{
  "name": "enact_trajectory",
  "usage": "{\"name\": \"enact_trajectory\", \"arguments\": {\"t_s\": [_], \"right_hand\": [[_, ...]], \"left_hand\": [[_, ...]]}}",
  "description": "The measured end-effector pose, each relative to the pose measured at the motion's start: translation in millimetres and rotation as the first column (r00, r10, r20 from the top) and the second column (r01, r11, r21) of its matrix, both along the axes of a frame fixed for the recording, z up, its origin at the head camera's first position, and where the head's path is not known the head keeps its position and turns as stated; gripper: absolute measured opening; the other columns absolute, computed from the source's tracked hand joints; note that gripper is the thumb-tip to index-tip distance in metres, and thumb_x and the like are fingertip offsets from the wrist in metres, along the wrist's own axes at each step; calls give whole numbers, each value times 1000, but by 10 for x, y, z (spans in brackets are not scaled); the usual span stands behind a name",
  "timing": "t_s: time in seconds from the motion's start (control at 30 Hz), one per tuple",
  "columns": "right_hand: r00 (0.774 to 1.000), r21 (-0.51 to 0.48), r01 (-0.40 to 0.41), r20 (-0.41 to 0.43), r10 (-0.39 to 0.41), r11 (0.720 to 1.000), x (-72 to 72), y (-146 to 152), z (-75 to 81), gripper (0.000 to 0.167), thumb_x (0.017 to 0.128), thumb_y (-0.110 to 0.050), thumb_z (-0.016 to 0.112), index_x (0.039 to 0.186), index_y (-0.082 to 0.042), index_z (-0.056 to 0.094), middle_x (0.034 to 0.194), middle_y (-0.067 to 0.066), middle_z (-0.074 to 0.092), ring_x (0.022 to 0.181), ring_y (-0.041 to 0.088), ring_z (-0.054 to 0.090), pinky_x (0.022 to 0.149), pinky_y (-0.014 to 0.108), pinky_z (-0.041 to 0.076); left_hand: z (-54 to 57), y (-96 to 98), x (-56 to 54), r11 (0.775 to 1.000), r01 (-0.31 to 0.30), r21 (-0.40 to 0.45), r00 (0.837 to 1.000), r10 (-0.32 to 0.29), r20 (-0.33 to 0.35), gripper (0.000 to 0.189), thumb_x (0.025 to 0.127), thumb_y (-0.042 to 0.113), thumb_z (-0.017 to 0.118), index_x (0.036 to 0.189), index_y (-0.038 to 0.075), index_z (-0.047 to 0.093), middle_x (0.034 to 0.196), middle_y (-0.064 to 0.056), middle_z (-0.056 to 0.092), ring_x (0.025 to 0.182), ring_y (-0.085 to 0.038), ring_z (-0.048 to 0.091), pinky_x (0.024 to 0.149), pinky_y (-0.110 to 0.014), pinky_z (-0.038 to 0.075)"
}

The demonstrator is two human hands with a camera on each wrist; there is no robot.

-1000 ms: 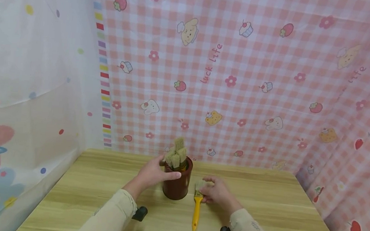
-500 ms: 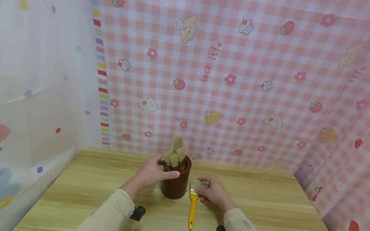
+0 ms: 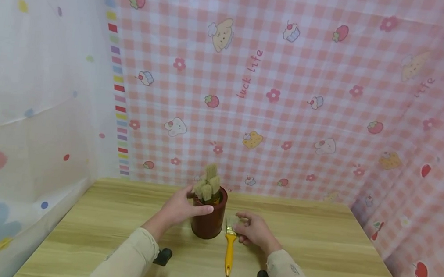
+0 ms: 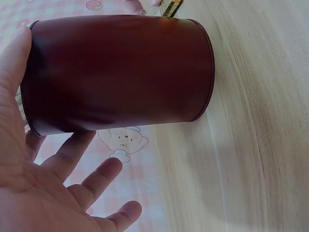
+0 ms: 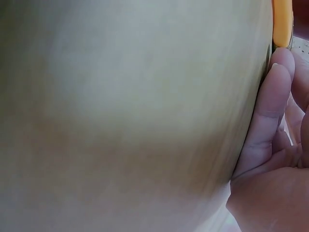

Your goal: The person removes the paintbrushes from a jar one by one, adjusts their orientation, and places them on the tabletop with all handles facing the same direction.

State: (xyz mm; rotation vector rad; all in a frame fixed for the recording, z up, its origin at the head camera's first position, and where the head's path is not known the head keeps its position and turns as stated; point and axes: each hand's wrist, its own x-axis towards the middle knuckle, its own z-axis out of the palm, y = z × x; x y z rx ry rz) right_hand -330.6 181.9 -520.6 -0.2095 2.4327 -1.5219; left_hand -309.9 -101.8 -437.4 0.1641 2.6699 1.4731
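In the head view a dark reddish-brown cylindrical cup [image 3: 207, 223] stands upright on the table. Several paintbrushes [image 3: 207, 188] stick out of it, bristles up. My left hand [image 3: 180, 207] holds the cup near its rim, thumb across the front and fingers behind. The left wrist view shows the cup's smooth side [image 4: 116, 72], with some fingers spread away from it. Just right of the cup lies a paintbrush [image 3: 229, 253] with a yellow handle towards me. My right hand [image 3: 255, 231] pinches it at the bristles, its fingers partly hiding them. In the right wrist view its yellow handle [image 5: 283, 21] shows beside the fingertips.
The wooden table [image 3: 307, 251] runs back to a pink checked cloth [image 3: 291, 74]. A white printed cloth [image 3: 51, 97] hangs on the left. Dark wrist-camera parts [image 3: 163, 256] sit below both forearms.
The whole head view has shifted slightly. The right hand and the loose paintbrush have come a little closer to the cup. The left hand keeps its hold on the cup.
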Motion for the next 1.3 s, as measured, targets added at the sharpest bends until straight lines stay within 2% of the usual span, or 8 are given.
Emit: {"name": "enact_trajectory", "arguments": {"t_s": [0.27,0.43,0.57,0.67,0.77,0.93,1.13,1.3], "right_hand": [[1000,-39,5,23,-4,999,17,7,16,58,105,-22,71,157,-6,52,101,11,77,66,14,66,60,27,57],[998,-54,6,56,-3,999,20,28,48,61,107,-24,69,160,-4,47,113,13,77,69,16,68,61,29,58],[998,-3,-26,64,26,1000,0,65,219,63,108,-26,67,161,-2,43,122,18,73,83,22,71,70,35,62],[999,44,-54,10,53,998,-61,63,474,62,109,-27,65,161,-1,43,130,24,71,99,32,74,86,46,64],[996,45,-51,-66,54,998,-145,3,758,59,109,-28,65,160,-5,46,137,23,69,114,37,73,101,55,60],[980,49,-80,-180,88,996,-229,-203,1095,58,106,-29,70,160,-17,50,141,14,69,123,32,70,105,56,58],[970,55,-105,-215,114,993,-212,-476,1176,65,100,-26,79,159,-23,52,144,7,69,127,30,68,103,50,60],[957,91,-34,-283,59,995,-185,-633,1104,67,95,-21,84,156,-19,56,135,7,74,114,24,67,95,43,60]], "left_hand": [[-4,-34,8,1000,6,16,1000,-6,5,117,81,66,87,170,16,31,165,-18,49,153,-43,46,121,-65,42],[-3,-35,1,1000,13,25,1000,-13,-2,111,83,61,88,169,19,34,162,-16,52,151,-41,48,120,-64,43],[-10,-22,-8,1000,11,10,1000,-11,-5,110,83,62,87,170,19,34,162,-17,53,151,-42,48,120,-64,43],[-19,-24,-14,1000,2,12,1000,-2,-2,113,82,63,87,170,18,32,163,-18,51,152,-43,47,120,-64,43],[-25,-41,-24,1000,1,29,1000,-1,-2,113,83,62,87,171,19,31,163,-17,52,152,-42,48,120,-64,43],[-17,-78,-30,999,12,48,1000,-12,-6,110,84,60,87,170,19,32,161,-16,54,150,-41,50,119,-64,44],[3,-69,-16,997,36,62,999,-35,-15,102,86,57,87,168,21,38,159,-15,56,147,-41,53,116,-64,47],[-11,-54,-8,996,45,72,999,-44,-10,101,87,56,87,168,20,38,160,-17,55,148,-41,52,116,-64,47]]}}
